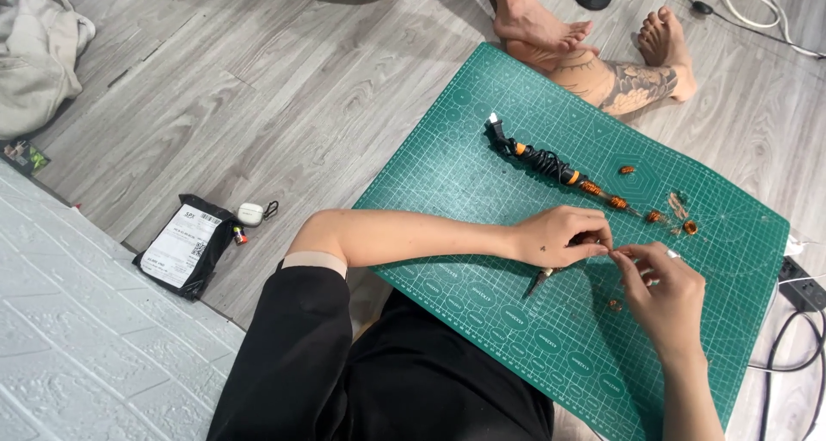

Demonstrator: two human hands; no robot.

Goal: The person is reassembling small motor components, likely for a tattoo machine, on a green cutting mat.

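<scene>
A green cutting mat (pixel 482 140) lies on the grey wood floor. My left hand (pixel 561 234) and my right hand (pixel 661 288) meet over its right half, fingertips pinched together on something thin and small that I cannot make out. Under my left hand lies a pair of small pliers (pixel 540 278). Beyond the hands a black wand-like stick (pixel 551 163) wrapped in orange copper wire lies diagonally. Small copper coils (pixel 680 217) sit by its lower end.
Another person's bare feet and tattooed leg (pixel 602 54) rest at the mat's far edge. A black parcel bag (pixel 185 245) and white earbud case (pixel 250 214) lie left. A power strip (pixel 802 284) with cables sits right. A beige cloth (pixel 34 54) lies at far left.
</scene>
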